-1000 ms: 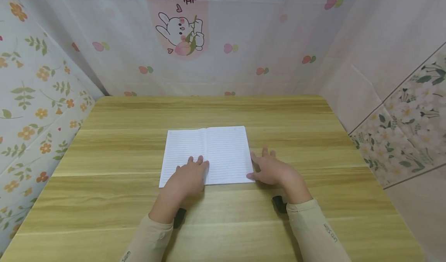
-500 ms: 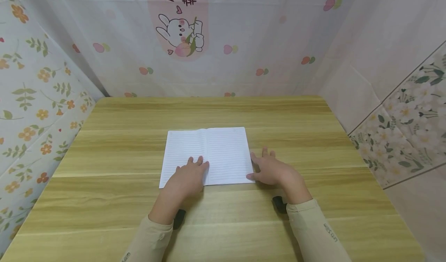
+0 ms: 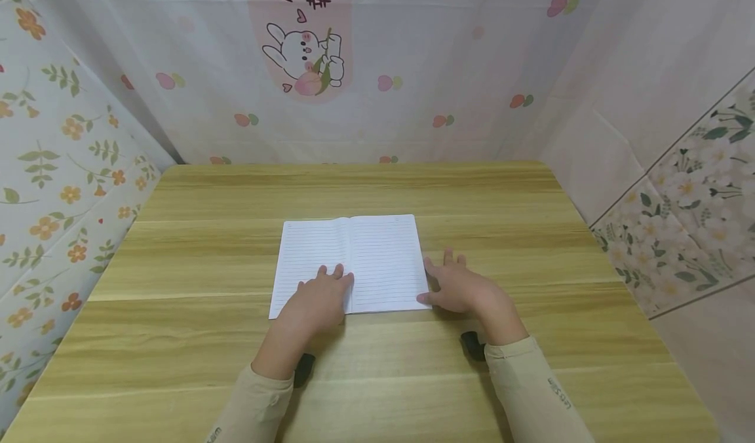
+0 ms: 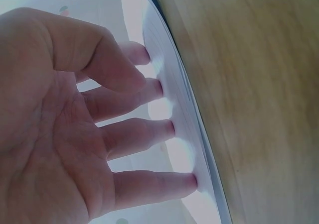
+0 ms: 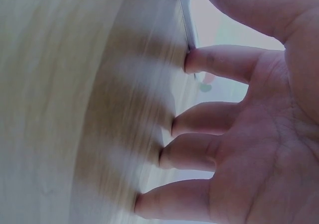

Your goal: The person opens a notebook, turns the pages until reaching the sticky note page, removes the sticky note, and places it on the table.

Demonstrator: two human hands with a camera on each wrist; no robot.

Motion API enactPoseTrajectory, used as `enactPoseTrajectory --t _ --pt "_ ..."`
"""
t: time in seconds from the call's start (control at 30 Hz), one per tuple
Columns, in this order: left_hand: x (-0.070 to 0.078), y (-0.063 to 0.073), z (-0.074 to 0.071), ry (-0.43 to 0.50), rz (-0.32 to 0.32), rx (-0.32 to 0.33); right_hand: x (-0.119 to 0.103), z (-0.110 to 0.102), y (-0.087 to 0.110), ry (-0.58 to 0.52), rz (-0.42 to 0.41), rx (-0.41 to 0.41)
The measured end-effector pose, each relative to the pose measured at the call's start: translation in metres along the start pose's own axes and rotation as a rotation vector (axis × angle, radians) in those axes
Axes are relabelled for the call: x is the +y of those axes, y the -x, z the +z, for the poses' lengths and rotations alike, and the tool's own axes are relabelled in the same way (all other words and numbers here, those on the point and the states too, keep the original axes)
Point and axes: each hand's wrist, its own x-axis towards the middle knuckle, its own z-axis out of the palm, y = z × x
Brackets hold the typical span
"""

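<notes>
An open notebook [image 3: 386, 259] with lined white pages lies flat on the wooden table. My left hand [image 3: 318, 302] rests its spread fingertips on the left page near the centre fold; in the left wrist view the fingers [image 4: 144, 137] press down on the paper and the thumb hangs above it. At the notebook's right edge is my right hand [image 3: 457, 289]. Its thumb lies over the lower right corner of the page. The other fingers [image 5: 189, 152] of that hand stand spread on the table just beside the edge, in the right wrist view.
The wooden table [image 3: 377, 377] reaches back to a white curtain [image 3: 448, 56] printed with a rabbit and fruit. Floral cloth [image 3: 65, 187] hangs along the left side, and a flower-patterned panel [image 3: 696, 200] along the right. Black wrist-worn pieces [image 3: 472, 346] show beneath the forearms.
</notes>
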Motion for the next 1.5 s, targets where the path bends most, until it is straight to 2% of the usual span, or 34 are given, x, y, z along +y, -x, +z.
enactPoseTrajectory --t 0.27,0.57,0.77,0.93,1.5 --pt "0.003 -0.003 0.002 -0.007 0.003 0.031 -0.002 0.0 0.001 -0.017 0.001 -0.005" --pt "0.019 -0.01 0.004 -0.057 -0.085 0.092 -0.005 -0.001 0.0 -0.014 0.012 0.0" --pt "0.032 -0.012 0.004 -0.049 -0.123 0.073 -0.004 0.001 -0.002 -0.002 0.005 0.005" --pt "0.037 -0.015 0.006 -0.032 -0.145 0.061 -0.004 0.001 -0.002 0.001 0.003 0.008" --pt "0.038 -0.014 0.005 -0.049 -0.143 0.046 -0.004 0.001 -0.001 -0.004 0.008 0.015"
